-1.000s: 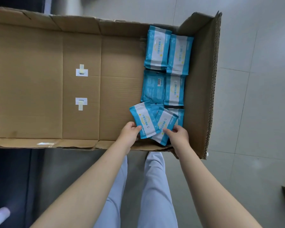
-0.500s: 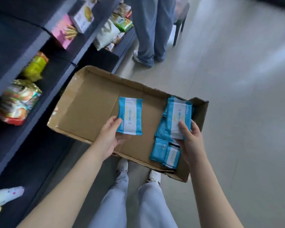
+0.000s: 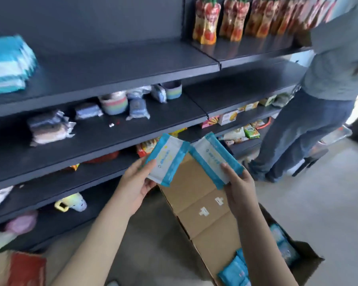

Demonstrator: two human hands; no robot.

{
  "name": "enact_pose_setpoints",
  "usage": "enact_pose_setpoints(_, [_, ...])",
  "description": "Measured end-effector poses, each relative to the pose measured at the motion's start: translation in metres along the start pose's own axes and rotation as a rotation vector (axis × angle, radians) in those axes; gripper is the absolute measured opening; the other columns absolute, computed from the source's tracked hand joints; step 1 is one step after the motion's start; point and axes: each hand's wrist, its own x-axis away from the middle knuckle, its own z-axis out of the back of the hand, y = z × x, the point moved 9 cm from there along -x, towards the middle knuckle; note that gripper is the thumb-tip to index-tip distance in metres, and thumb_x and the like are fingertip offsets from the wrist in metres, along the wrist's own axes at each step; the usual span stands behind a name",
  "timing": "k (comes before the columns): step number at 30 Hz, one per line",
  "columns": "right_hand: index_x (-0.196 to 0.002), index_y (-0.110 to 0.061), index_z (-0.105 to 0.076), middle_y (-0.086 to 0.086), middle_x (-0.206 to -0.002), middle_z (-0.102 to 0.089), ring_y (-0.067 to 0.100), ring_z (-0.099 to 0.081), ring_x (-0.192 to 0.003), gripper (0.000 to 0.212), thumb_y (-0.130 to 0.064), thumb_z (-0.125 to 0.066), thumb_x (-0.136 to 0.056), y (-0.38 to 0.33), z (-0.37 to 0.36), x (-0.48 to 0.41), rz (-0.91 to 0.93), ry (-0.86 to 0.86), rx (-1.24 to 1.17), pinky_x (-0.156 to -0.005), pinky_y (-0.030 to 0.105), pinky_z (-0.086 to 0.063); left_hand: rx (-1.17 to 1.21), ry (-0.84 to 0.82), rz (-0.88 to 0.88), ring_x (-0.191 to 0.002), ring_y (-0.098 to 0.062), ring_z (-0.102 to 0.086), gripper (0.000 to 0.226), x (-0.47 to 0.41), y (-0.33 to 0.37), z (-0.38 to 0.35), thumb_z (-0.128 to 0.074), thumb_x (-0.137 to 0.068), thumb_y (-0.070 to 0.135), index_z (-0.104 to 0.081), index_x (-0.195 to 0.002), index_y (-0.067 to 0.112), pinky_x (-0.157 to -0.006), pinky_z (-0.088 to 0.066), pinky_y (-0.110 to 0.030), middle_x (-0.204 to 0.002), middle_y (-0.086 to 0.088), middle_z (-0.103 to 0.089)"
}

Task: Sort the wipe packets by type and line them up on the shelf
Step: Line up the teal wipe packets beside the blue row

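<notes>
I have a wipe packet in each hand, both held above the box (image 3: 198,203) and in front of the shelves. My left hand (image 3: 132,182) grips the left packet (image 3: 165,159) by its lower end, thumb on the printed face and fingers (image 3: 150,183) curled underneath. My right hand (image 3: 239,188) holds the right packet (image 3: 213,159) the same way, thumb across the white panel. The two tilt away from each other, their upper corners close together (I cannot tell whether they touch). They look like one type: white face, blue borders. More blue packets lie in the near end of the box, beside my right arm. On the top shelf (image 3: 112,67), far to the left, sits a blurred blue-and-white stack (image 3: 6,65), and I judge these two belong beside it. I expect them to be light and soft, film pouches with damp sheets inside, so one held by a sealed end will likely sag, and the film is probably slick. The surer hold, I think, is across the middle, thumb on one face and fingers on the other, pressing gently. Nothing here seems fragile, but a soft pouch may slump if stood alone, so each should lean on its neighbour or lie flat.
</notes>
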Motion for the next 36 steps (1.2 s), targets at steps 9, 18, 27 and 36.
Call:
enact_pose_setpoints(9, [-0.117,-0.011,-0.062,0.009,-0.117,-0.071,0.022,-0.070,-0.106,0.027,-0.015,-0.067,-0.091,0.087,-0.230,0.007,-0.171,-0.124,-0.103,-0.099,0.039,-0.053,0.059,0.216,-0.162,-0.110,-0.020,-0.067,0.024,0.011,0.136,0.217,-0.057,-0.097,0.009,-0.061,-0.120,0.008,-0.091,-0.053,-0.033,-0.114,-0.007,-0.073])
enact_pose_setpoints(18, [-0.124,-0.013,-0.059,0.002,-0.116,-0.071,0.015,-0.070,-0.106,0.032,-0.018,-0.066,-0.093,0.103,-0.410,0.009,-0.029,-0.306,0.079,-0.091,0.032,-0.057,-0.190,0.408,-0.344,-0.108,-0.015,-0.068,0.026,0.012,0.259,0.355,-0.067,-0.091,0.024,-0.063,-0.116,0.019,-0.091,-0.055,-0.040,-0.114,0.003,-0.072])
enact_pose_setpoints(27, [-0.111,-0.018,-0.062,-0.001,-0.112,-0.073,0.015,-0.070,-0.106,0.018,-0.017,-0.065,-0.094,0.072,-0.519,-0.064,0.147,-0.404,0.166,-0.096,0.037,-0.055,-0.585,0.568,-0.486,-0.104,-0.007,-0.065,0.021,-0.061,0.358,0.389,-0.064,-0.094,0.018,-0.061,-0.113,0.027,-0.082,-0.059,-0.032,-0.115,0.010,-0.067])
enact_pose_setpoints(36, [-0.119,-0.006,-0.063,0.009,-0.115,-0.073,0.027,-0.069,-0.109,0.035,-0.019,-0.071,-0.087,0.100,-0.604,-0.119,0.107,-0.635,0.217,-0.098,0.045,-0.051,-0.531,0.642,-0.406,-0.096,-0.006,-0.068,0.030,-0.133,0.377,0.419,-0.071,-0.089,0.021,-0.058,-0.117,0.023,-0.073,-0.060,-0.026,-0.109,0.008,-0.069])
